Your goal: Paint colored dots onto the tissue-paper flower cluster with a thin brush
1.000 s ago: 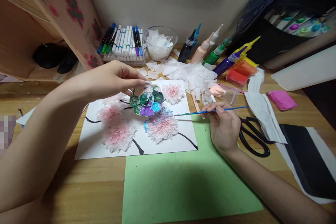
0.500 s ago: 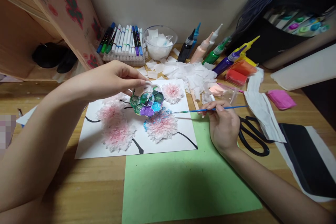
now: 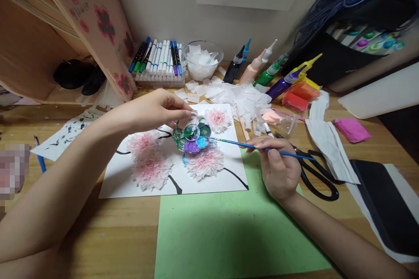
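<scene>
My left hand point(image 3: 165, 111) pinches the rim of a flower-shaped paint palette point(image 3: 191, 133), its wells smeared green, purple and light blue. In my right hand point(image 3: 278, 163) is a thin blue paintbrush point(image 3: 235, 142), its tip at the palette's light blue well. Both are above a white sheet of paper point(image 3: 193, 184) bearing pink-and-white tissue-paper flowers point(image 3: 151, 173) and black painted stems. Blue paint marks the upper left edge of the flower point(image 3: 206, 163) just below the palette, which partly hides it. Under the white sheet lies green paper point(image 3: 235, 235).
Behind the sheet are tissue scraps point(image 3: 235, 96), a glass bowl point(image 3: 203, 61), markers point(image 3: 160, 56) and several paint bottles point(image 3: 252, 69). Black-handled scissors point(image 3: 322, 183) and a black phone-like slab point(image 3: 386, 205) lie at the right. A paint-marked paper point(image 3: 70, 133) is at the left.
The brush tip has moved from just above the blue-edged flower to the palette's light blue well, its handle now tilting down to the right. The view has shifted slightly.
</scene>
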Available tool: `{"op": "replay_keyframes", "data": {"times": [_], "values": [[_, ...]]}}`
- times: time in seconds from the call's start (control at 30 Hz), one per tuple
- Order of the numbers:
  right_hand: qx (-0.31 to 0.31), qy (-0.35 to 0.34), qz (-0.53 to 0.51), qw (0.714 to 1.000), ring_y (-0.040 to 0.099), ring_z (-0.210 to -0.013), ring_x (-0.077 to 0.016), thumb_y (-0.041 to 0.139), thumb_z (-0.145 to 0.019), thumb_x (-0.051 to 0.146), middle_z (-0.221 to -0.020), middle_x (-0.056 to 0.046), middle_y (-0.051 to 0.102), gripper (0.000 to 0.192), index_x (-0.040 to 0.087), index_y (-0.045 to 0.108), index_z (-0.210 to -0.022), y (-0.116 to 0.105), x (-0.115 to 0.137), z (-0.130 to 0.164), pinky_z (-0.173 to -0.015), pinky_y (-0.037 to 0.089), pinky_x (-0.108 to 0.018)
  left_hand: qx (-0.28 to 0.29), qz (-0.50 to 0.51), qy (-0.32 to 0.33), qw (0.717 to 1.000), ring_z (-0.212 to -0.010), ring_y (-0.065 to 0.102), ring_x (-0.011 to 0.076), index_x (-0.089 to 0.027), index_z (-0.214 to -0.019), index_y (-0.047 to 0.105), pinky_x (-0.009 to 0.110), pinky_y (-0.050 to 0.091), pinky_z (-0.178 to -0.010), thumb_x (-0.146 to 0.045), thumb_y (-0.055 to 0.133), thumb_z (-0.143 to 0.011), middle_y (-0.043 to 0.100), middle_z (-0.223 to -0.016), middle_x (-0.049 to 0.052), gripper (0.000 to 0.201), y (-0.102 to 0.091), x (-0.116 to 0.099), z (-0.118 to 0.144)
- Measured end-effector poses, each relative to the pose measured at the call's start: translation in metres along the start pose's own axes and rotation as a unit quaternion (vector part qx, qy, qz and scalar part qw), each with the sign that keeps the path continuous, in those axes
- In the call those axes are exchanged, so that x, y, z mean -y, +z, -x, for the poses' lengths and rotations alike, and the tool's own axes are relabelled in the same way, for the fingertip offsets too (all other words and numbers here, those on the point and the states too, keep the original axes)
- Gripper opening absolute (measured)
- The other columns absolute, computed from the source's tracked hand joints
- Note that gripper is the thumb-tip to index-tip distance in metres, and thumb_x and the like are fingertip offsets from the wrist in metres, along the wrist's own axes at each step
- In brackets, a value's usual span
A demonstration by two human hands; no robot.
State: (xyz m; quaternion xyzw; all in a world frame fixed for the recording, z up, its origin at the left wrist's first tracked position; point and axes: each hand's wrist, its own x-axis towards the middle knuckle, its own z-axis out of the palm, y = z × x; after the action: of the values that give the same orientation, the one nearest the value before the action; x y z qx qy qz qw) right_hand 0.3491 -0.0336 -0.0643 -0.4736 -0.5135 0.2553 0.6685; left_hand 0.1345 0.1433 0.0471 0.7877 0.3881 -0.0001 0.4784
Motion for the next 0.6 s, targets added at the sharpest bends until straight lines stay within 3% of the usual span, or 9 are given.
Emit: {"op": "replay_keyframes", "data": {"times": [0.2,0.5,0.6], "values": [[0.048,-0.051,0.049,0.996,0.065,-0.088,-0.019,0.046,-0.095,0.022,-0.091,-0.005,0.069,0.021,0.025,0.066,-0.1,0.0008,-0.0018,0.0018,-0.07,0.052,-0.034,0.007,0.01,0.0,1.0,-0.067,0.058,0.0122,-0.015,-0.073,0.071,0.021,0.042,-0.062,-0.039,0.062,-0.081,0.066,-0.07,0.002,0.026,0.0018,-0.0041,0.0019],[0.063,-0.054,0.071,0.994,0.065,-0.089,-0.0198,0.045,-0.094,0.022,-0.09,-0.004,0.069,0.022,0.024,0.067,-0.099,-0.0003,-0.0007,0.0024,-0.076,0.051,-0.036,0.004,-0.004,0.003,1.0,-0.067,0.057,0.0121,-0.015,-0.079,0.073,0.022,0.04,-0.061,-0.038,0.06,-0.083,0.066,-0.072,0.002,0.027,0.0014,-0.0048,0.0021],[0.04,-0.054,0.05,0.997,0.066,-0.086,-0.0204,0.047,-0.094,0.027,-0.086,-0.003,0.07,0.02,0.025,0.067,-0.096,0.0006,-0.0008,0.0025,-0.075,0.051,-0.038,0.007,-0.005,0.007,1.0,-0.068,0.058,0.013,-0.015,-0.079,0.072,0.023,0.041,-0.062,-0.04,0.061,-0.082,0.067,-0.073,0.002,0.028,0.001,-0.0043,0.0023]]}}
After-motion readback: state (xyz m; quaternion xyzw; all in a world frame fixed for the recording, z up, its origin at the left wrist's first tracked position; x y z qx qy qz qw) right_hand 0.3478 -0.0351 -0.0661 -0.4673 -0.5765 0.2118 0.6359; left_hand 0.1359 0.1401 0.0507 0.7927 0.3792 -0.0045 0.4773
